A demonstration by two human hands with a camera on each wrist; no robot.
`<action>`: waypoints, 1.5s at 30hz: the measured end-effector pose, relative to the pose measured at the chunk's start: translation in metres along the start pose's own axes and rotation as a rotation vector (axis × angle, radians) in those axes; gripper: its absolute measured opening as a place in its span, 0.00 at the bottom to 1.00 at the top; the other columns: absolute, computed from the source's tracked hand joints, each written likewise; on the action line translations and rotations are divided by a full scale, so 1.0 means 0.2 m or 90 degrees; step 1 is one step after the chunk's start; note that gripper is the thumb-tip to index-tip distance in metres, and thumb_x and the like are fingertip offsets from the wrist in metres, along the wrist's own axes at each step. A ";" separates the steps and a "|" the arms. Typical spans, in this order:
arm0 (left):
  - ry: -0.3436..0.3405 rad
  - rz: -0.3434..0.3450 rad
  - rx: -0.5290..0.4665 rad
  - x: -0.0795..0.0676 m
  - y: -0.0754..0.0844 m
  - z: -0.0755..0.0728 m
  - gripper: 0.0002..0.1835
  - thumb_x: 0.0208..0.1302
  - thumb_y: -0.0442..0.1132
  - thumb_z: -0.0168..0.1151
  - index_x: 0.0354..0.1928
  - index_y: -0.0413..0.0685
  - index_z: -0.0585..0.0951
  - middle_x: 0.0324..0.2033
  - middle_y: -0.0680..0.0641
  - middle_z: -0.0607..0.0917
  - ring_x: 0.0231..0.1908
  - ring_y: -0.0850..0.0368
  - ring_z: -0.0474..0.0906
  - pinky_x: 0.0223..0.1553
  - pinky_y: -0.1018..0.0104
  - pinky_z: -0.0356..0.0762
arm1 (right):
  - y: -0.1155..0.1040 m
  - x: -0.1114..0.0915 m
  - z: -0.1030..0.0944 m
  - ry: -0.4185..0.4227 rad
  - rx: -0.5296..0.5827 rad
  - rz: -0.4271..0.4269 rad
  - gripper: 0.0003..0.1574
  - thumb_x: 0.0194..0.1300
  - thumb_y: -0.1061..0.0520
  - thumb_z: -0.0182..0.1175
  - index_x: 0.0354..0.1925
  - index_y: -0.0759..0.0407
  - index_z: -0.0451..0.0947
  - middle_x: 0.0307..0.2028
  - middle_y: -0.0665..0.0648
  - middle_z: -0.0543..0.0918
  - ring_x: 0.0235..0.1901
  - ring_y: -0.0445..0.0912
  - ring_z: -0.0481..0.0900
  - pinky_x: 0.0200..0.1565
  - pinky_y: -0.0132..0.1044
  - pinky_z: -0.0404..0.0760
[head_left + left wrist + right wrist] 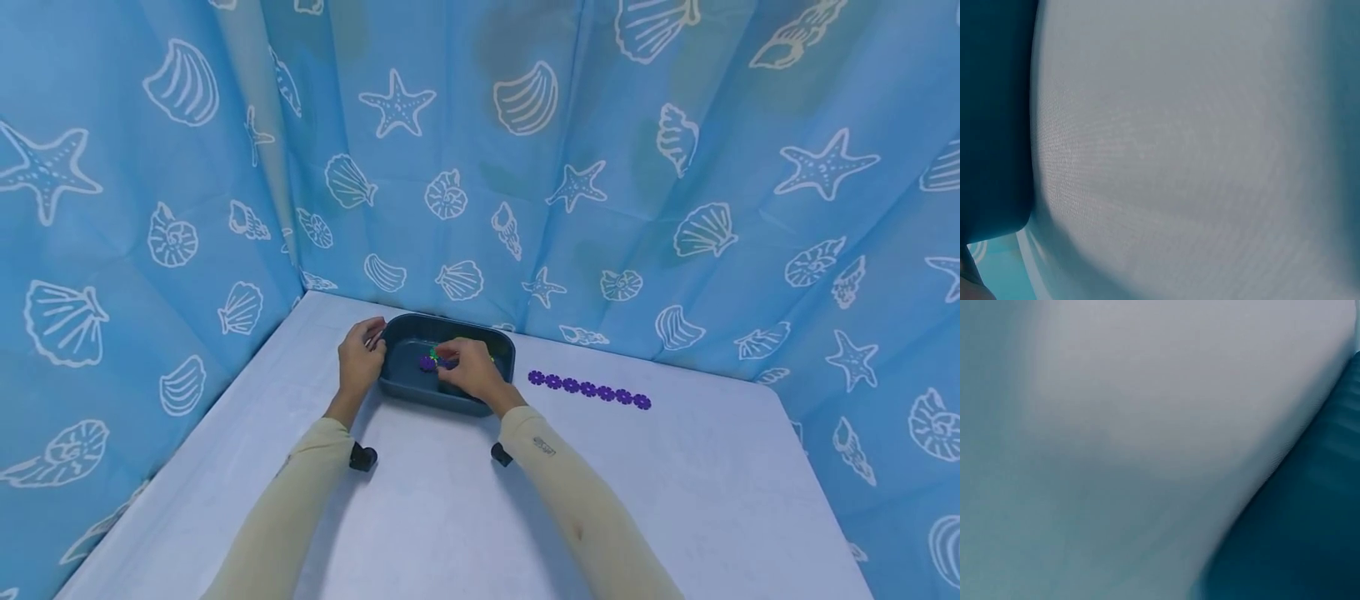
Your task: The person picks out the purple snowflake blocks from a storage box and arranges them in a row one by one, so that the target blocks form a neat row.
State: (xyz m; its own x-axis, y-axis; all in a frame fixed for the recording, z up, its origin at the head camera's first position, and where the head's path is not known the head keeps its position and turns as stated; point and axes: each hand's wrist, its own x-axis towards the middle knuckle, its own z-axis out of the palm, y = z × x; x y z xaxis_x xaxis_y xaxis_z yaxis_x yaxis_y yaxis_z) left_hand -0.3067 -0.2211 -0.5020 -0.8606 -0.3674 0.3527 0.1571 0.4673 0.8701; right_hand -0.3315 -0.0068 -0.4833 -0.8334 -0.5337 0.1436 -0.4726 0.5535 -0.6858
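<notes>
I judge my work to be partway along: a line of seven purple flower-shaped pieces (pixel 588 389) lies on the white table (pixel 442 500), to the right of the dark tray (pixel 427 397), and that much looks done. Whether neighbours in the line touch or merely sit close, I cannot tell at this size. What seems left is inside the tray — a purple piece (pixel 427 364) and a green piece (pixel 433 352) show there, and my hand may hide others, so I cannot count the remainder. My right hand (pixel 474 367) reaches over the tray's near side, fingers bent and pointing down to the left. The purple piece lies just to the left of those fingertips, with the green one close behind it. Something dark shows between thumb and fingers, but I cannot tell whether they are clamped on a piece or stand apart. My left hand (pixel 362 354) is at the tray's left end, fingers by the rim; whether they grip it or only rest there is unclear — my wrist views show mainly tray wall and tabletop.
</notes>
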 end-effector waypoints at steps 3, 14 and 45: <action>-0.002 -0.001 -0.009 0.00 0.00 0.00 0.20 0.64 0.23 0.57 0.58 0.39 0.77 0.54 0.41 0.78 0.58 0.51 0.76 0.61 0.64 0.74 | 0.00 0.00 0.01 -0.020 0.003 0.012 0.27 0.61 0.58 0.68 0.59 0.62 0.77 0.53 0.57 0.80 0.53 0.50 0.80 0.56 0.39 0.81; 0.001 0.001 -0.016 -0.01 0.00 0.03 0.20 0.63 0.22 0.57 0.57 0.38 0.77 0.54 0.41 0.79 0.57 0.51 0.77 0.60 0.65 0.75 | 0.01 0.08 0.09 -0.075 -0.132 -0.047 0.31 0.62 0.59 0.67 0.63 0.61 0.74 0.59 0.59 0.77 0.59 0.50 0.76 0.62 0.40 0.76; 0.009 -0.007 0.017 0.01 -0.01 0.00 0.20 0.64 0.24 0.57 0.58 0.41 0.77 0.54 0.43 0.79 0.58 0.52 0.76 0.60 0.68 0.74 | 0.02 0.10 0.10 -0.040 -0.024 0.070 0.27 0.61 0.64 0.66 0.59 0.60 0.77 0.50 0.55 0.84 0.53 0.47 0.80 0.58 0.41 0.79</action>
State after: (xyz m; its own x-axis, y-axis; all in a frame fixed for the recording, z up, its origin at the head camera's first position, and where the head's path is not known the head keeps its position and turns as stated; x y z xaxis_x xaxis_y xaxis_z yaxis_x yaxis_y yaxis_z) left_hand -0.3081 -0.2218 -0.5032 -0.8550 -0.3840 0.3486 0.1352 0.4839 0.8646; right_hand -0.3436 -0.0281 -0.4969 -0.8615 -0.5073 0.0231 -0.3909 0.6335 -0.6678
